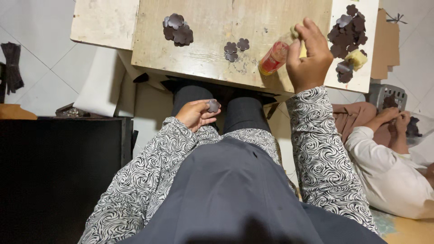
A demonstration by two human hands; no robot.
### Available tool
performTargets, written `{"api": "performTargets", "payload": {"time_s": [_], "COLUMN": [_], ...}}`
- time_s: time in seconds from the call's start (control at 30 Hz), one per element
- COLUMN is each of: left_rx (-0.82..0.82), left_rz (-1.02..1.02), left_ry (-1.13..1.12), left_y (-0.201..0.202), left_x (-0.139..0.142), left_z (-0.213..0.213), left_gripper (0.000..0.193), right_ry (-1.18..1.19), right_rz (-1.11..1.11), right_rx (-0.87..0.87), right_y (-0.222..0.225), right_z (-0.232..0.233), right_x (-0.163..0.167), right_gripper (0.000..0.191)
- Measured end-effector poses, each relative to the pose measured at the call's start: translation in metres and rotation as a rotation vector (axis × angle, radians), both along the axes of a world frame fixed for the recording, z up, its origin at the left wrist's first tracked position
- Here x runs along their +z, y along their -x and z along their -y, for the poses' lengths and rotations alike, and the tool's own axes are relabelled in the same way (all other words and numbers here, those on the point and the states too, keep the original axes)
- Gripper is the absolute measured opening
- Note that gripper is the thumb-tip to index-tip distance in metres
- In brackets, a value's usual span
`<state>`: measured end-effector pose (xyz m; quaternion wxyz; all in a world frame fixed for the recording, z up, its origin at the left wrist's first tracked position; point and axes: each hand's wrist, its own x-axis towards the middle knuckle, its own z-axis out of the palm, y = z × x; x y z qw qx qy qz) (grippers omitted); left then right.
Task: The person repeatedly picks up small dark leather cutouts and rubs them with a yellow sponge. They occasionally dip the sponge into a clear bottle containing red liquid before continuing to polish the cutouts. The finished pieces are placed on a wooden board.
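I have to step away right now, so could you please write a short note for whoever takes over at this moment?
Left hand: held low over the lap, pinching one dark flower-shaped cutout.
Right hand: up on the wooden board, gripping a small yellowish piece beside a red-and-orange tube lying on its side.
On the board: a small stack of cutouts top left and three loose ones mid-board. A larger heap sits on the white panel to the right, with a yellow sponge-like block.
Done: nothing visibly joined yet. Left: the cutouts in both heaps.
A co-worker sits at the right, working separately.
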<state>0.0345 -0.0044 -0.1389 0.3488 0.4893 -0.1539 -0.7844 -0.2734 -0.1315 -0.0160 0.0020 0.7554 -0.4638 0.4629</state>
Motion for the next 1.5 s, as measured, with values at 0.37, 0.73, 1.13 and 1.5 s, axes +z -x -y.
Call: {"api": "performTargets", "payload": {"time_s": [0.37,0.73,1.13,1.5], "left_rx": [0.02,0.017,0.012,-0.026], "left_rz": [-0.06,-0.058,-0.128,-0.098], "left_ry": [0.018,0.017,0.06,0.029], "left_y": [-0.001,-0.005,-0.004,0.008], "left_x": [0.002,0.011,0.016,0.011], "left_z": [0.004,0.004,0.006,0.003], "left_gripper": [0.037,0.037,0.038,0.042], "right_ry": [-0.027,-0.093,-0.665,-0.92], "right_rz": [-0.071,0.145,1.835,2.082], "right_rx": [-0.076,-0.044,0.228,0.571], "right_y": [-0.003,0.004,0.034,0.055], "right_z": [-0.001,0.011,0.008,-0.015], "right_x": [-0.015,-0.027,-0.022,-0.008], "right_gripper": [0.043,0.032,0.019,0.027]}}
